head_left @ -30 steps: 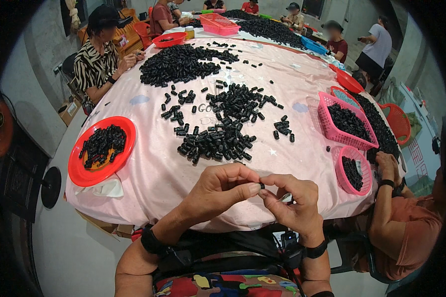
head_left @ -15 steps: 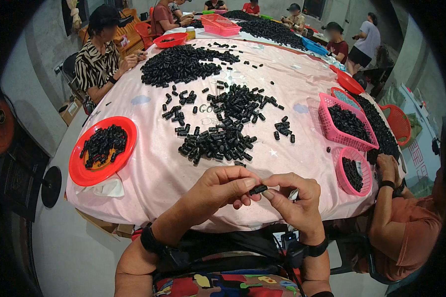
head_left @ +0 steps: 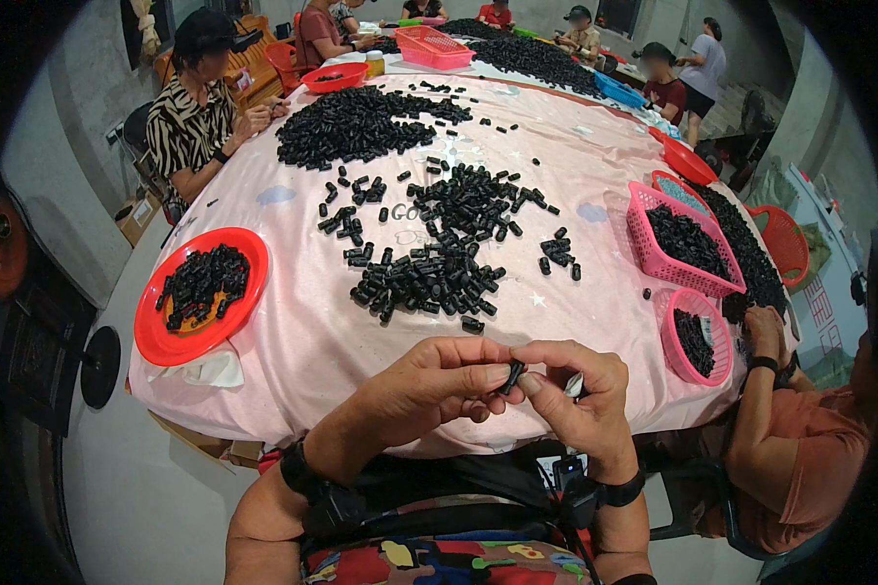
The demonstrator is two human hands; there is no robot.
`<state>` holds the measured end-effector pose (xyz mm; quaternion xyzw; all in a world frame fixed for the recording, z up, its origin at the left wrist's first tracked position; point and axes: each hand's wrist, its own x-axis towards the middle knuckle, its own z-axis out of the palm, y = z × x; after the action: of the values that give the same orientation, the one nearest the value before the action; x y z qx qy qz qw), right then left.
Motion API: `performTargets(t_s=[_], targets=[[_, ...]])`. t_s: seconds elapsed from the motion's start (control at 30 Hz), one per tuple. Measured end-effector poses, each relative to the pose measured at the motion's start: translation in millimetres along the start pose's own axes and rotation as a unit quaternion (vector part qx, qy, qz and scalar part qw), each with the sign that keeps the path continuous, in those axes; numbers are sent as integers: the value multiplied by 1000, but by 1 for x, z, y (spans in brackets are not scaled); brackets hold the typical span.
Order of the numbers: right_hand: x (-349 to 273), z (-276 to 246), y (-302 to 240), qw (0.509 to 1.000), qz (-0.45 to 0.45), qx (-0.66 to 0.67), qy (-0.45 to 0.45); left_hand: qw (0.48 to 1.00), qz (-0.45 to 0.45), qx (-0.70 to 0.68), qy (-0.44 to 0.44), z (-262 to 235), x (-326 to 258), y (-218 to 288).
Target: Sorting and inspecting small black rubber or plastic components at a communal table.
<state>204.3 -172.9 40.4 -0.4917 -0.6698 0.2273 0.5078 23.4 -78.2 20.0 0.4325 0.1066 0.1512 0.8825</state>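
Note:
Near the table's front edge, my left hand point(head_left: 437, 380) and my right hand point(head_left: 585, 395) meet, both closed on one small black cylindrical piece point(head_left: 510, 378). Thumbs and fingertips of both hands pinch it, so part of it is hidden. A small whitish object point(head_left: 574, 385) shows among the curled fingers of my right hand; its kind I cannot make out. Just beyond my hands lies a loose pile of similar black cylindrical pieces point(head_left: 424, 283). One black piece point(head_left: 472, 325) lies at the pile's near edge.
A red plate point(head_left: 254, 317) of black pieces stands at left on the pink tablecloth point(head_left: 576, 322). At right are a pink rectangular basket point(head_left: 688, 278) and a round pink basket point(head_left: 673, 356). A co-worker's hands point(head_left: 766, 331) are beside them. A larger pile point(head_left: 346, 127) lies farther back.
The black piece between my fingertips has turned from nearly level to a steeper tilt. My hands stay in almost the same place.

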Motion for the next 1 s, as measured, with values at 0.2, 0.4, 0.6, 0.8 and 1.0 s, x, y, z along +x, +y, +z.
performTargets(t_s=[0.2,0.4,0.6,0.8,1.0], targets=[[-1,1,-7,997,-7,-69,36,999,2,-37,33,-1,1,-5],[-2,4,-1,993,13,-117,8,998,9,-57,12,-1,3,-7],[-4,6,10,983,-6,-181,10,997,-4,-72,9,1,2,-8],[-2,6,8,978,-1,-210,1,998,-1,-58,14,2,1,-8],[-2,6,6,976,7,-219,-1,1000,0,-15,23,-1,2,-10]])
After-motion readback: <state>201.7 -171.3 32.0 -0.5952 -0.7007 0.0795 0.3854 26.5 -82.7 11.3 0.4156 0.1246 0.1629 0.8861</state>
